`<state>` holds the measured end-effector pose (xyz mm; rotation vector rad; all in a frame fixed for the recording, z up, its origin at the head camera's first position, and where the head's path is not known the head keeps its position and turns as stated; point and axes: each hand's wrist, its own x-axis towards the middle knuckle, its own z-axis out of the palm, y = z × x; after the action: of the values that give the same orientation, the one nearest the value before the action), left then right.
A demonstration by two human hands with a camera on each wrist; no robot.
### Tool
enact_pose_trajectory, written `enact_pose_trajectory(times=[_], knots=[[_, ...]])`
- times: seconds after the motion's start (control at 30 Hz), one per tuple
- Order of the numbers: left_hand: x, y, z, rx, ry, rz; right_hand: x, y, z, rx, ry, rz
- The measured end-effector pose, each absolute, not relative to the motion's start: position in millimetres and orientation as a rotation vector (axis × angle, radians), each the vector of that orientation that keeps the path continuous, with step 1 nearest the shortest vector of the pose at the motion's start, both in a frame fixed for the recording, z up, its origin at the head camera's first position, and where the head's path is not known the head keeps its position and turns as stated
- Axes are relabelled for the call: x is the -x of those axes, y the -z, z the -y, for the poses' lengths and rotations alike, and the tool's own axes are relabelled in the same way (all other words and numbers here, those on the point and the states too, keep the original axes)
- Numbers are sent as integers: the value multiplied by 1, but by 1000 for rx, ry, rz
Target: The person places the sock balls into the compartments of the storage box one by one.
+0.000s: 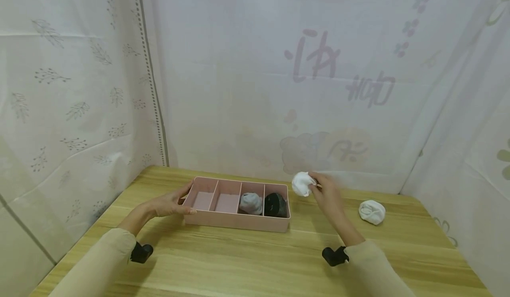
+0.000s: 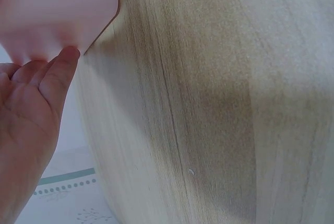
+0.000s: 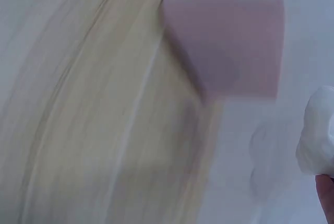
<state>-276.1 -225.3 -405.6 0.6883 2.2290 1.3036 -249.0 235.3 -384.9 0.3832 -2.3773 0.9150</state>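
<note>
A pink box with a row of compartments stands on the table. My left hand grips its left end, thumb on the front wall; in the left wrist view the fingers press against the end wall. A grey rolled sock lies in the third compartment from the left, and a dark rolled sock fills the rightmost one. The two left compartments hold nothing. Raised just right of the box, my right hand pinches a white rolled sock, also at the edge of the right wrist view.
Another white rolled sock lies on the wooden table, to the right of my right hand. Patterned cloth hangs behind the table and along both sides. A black wrist mount sticks out from the right sleeve.
</note>
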Motion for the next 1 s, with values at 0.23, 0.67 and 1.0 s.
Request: enact_pose_trajectory(times=[0.23,0.67,1.0], knots=[[275,404,227,-686,-1305,-2231,256,375,-172,-539,-1006,2297],[275,403,225,-668,-1288,-2238,262,381,-88,-714,-1107,2331],[275,405,225,-641,-1306,-2226,265,396,-56,-746,-838,2453]])
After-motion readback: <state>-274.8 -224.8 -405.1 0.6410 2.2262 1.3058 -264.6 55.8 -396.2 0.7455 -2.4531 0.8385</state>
